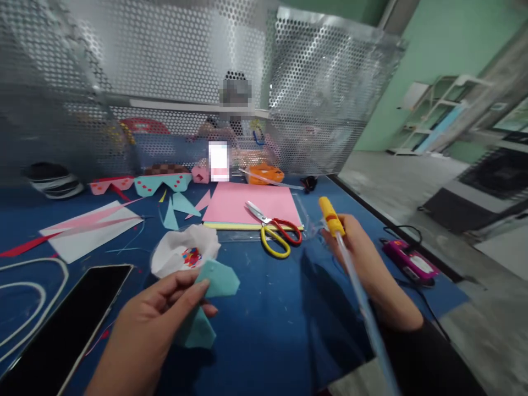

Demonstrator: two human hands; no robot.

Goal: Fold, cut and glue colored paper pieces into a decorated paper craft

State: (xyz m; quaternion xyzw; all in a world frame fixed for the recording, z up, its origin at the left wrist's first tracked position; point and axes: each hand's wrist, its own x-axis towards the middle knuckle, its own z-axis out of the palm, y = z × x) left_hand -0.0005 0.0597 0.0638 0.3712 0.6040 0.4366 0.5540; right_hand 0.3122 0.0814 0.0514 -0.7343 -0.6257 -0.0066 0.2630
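My left hand (165,308) pinches a light-blue paper cutout (220,278) between thumb and fingers; part of it hangs below the fingers and part is hidden by them. My right hand (358,258) is wrapped round a yellow-nosed hot glue gun (330,214), and a long clear glue stick (363,305) trails from it towards me. The gun is held above the table, apart from the cutout. Just beyond my left hand stands a white paper bowl (167,253) with small red and blue bits in it. Scissors (274,234) with red and yellow handles lie between the hands.
Pink sheets (251,201) lie under the scissors. A black phone (66,330) and white cable (61,269) are at left. Paper masks (163,181) stand at the back near a perforated metal screen (177,55). A purple power strip (410,261) sits at the right edge.
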